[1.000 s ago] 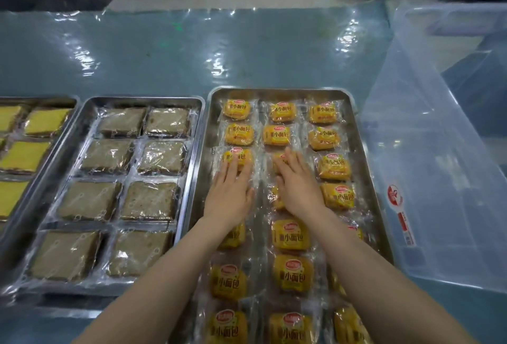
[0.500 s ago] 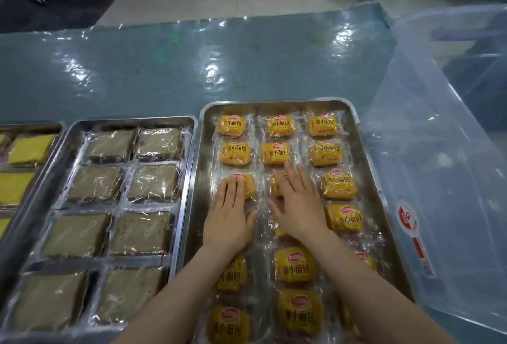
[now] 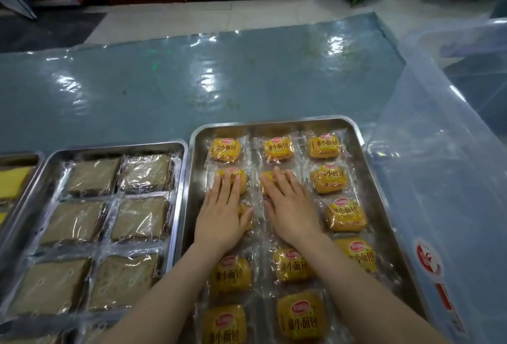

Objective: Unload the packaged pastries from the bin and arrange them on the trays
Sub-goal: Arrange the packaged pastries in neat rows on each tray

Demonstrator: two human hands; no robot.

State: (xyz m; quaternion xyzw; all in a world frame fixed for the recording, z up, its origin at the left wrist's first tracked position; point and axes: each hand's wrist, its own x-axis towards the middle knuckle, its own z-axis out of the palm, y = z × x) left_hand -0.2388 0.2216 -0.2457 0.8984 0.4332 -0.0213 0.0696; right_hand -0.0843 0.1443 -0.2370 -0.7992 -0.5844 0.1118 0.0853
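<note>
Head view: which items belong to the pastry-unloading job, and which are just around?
Job:
- yellow bun packs
- right steel tray
- clear plastic bin
- left hand, right hand, flat on packs

Around:
- brown cake tray
- yellow cake tray
- blue table cover

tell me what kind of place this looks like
Probably a bakery or canteen packing area: steel trays lined with wrapped yellow buns and brown cake slices, a clear storage bin, and a plastic-covered table.
</note>
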